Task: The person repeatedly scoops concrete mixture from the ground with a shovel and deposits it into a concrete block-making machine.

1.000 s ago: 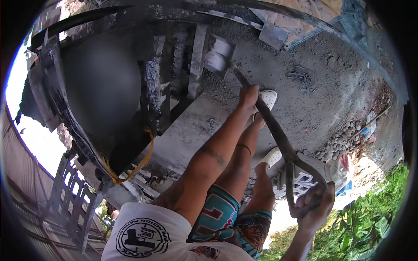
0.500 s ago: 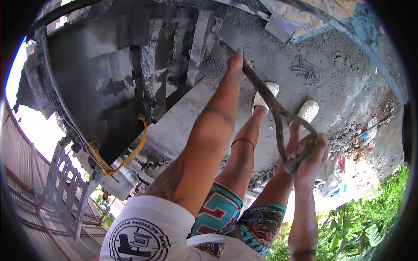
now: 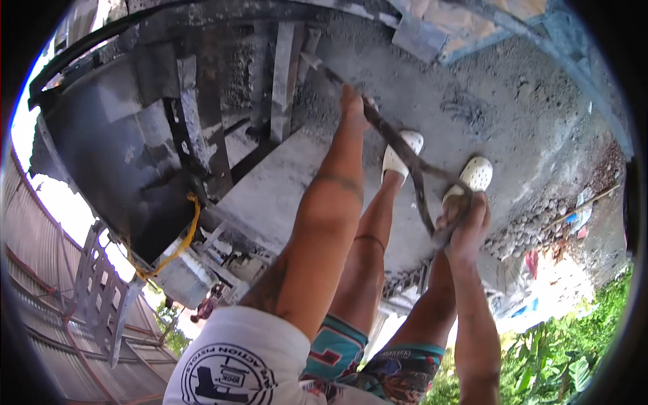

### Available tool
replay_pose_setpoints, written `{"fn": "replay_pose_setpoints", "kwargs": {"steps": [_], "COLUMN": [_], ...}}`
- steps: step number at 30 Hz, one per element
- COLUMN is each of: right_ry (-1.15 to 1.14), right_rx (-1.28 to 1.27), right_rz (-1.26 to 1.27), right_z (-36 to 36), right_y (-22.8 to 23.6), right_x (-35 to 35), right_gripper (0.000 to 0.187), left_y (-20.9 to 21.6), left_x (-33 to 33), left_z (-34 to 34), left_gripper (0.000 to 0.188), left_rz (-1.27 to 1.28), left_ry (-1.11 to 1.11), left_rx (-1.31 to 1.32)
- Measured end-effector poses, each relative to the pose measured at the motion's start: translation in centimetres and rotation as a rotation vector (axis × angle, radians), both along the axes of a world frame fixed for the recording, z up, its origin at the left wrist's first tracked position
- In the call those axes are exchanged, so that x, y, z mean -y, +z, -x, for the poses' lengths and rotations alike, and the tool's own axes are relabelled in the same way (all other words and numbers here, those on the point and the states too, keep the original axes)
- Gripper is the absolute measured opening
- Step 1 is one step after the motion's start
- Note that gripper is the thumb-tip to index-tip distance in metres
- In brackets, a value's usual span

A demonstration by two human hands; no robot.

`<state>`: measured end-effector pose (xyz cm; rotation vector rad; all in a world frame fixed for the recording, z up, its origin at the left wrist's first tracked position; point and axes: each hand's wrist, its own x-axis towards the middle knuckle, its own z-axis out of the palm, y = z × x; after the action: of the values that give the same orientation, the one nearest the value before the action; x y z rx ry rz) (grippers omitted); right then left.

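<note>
My left hand (image 3: 352,106) is closed around the dark shaft of a shovel (image 3: 393,137), low down toward its far end. My right hand (image 3: 467,226) grips the crosspiece of its forked handle, nearer my body. From there the shaft slants up and away to the left. Its far end reaches beside an upright grey board (image 3: 283,81) at the edge of a dark, soot-grey structure; the blade cannot be made out clearly. Below the shaft, my feet in white clogs (image 3: 476,174) stand on grey, gritty ground.
The big dark panel (image 3: 101,155) with slats fills the left, a yellow strap (image 3: 182,246) hanging at its lower edge. A pale flat slab (image 3: 270,179) lies beside my left arm. Gravel (image 3: 526,233) is heaped at right, near green plants (image 3: 553,358). A blue-edged tray (image 3: 466,30) stands at the far right.
Both hands have shifted left with the shovel, the right hand also slightly away from me. The view has shifted a little too. Both grips stay closed.
</note>
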<state>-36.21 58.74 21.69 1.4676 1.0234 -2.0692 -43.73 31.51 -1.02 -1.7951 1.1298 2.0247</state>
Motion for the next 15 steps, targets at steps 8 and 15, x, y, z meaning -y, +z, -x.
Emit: {"fn": "replay_pose_setpoints", "kwargs": {"steps": [8, 15], "right_ry": [0.08, 0.089], "right_rx": [-0.133, 0.016], "right_rz": [-0.122, -0.088], "right_z": [1.8, -4.7], "right_y": [3.0, -21.3], "right_x": [-0.5, -3.8], "right_gripper": [0.036, 0.029], "left_y": [2.0, -10.2], "left_x": [-0.5, -1.7], "left_z": [3.4, 0.1], "left_gripper": [0.05, 0.05], "left_rz": [-0.15, 0.097], "left_ry": [-0.02, 0.031], "left_rx": [0.039, 0.151]}}
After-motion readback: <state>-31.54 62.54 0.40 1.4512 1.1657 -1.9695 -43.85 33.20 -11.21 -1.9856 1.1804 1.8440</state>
